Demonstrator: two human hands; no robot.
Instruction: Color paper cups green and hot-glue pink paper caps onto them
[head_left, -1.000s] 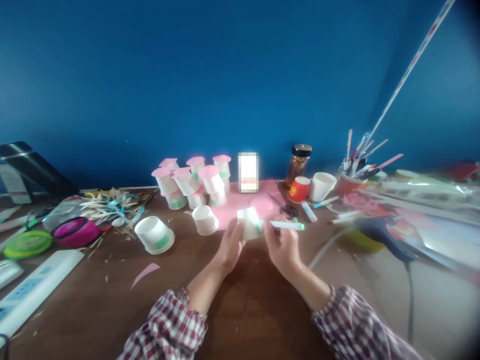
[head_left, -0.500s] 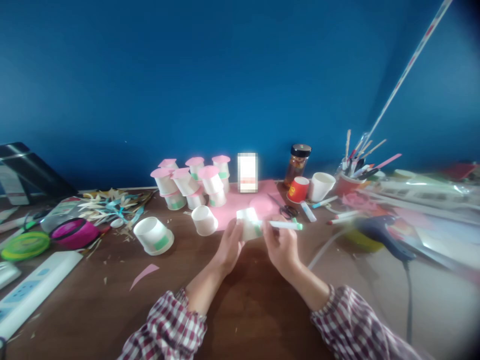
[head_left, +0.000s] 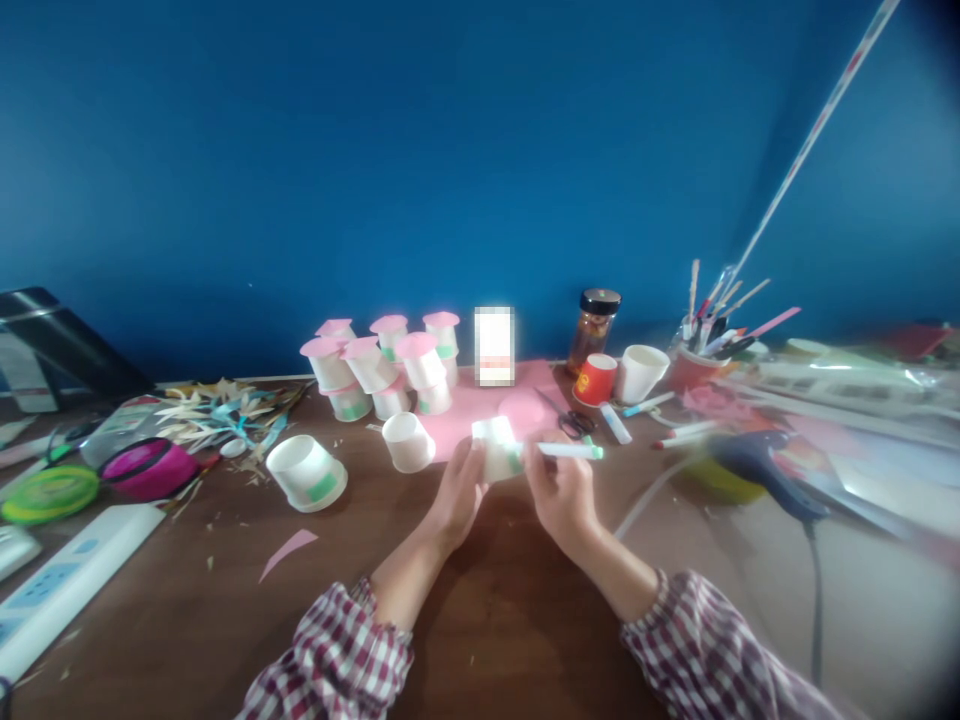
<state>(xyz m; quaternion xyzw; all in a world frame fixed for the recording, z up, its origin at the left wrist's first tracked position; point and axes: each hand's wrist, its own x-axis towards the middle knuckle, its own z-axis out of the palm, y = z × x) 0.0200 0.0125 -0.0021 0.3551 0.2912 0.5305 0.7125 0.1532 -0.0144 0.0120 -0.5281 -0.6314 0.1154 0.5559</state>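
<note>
Between my hands is a tilted white paper cup (head_left: 496,450) with a green patch on its side. My left hand (head_left: 460,485) grips the cup from its left. In my right hand (head_left: 562,490) is a green-tipped marker (head_left: 566,451), its writing end turned toward the cup's green patch and hidden by my fingers. A plain white paper cup (head_left: 407,442) lies tipped to the left of my hands. Farther left is a larger-looking paper cup (head_left: 306,473) with a green patch near its rim. Behind them stand several stacked paper cups (head_left: 371,365) topped with pink paper.
Pink paper (head_left: 457,425) lies under black scissors (head_left: 576,424). A red cup (head_left: 596,380), a white cup (head_left: 643,372) and a lidded jar (head_left: 595,330) stand behind right. A hot glue gun (head_left: 761,465) is at right, a power strip (head_left: 67,580) at left. A pink paper scrap (head_left: 289,550) lies front left.
Almost nothing differs. The whole view has shifted very slightly, and both hands keep the same hold on the cup and marker.
</note>
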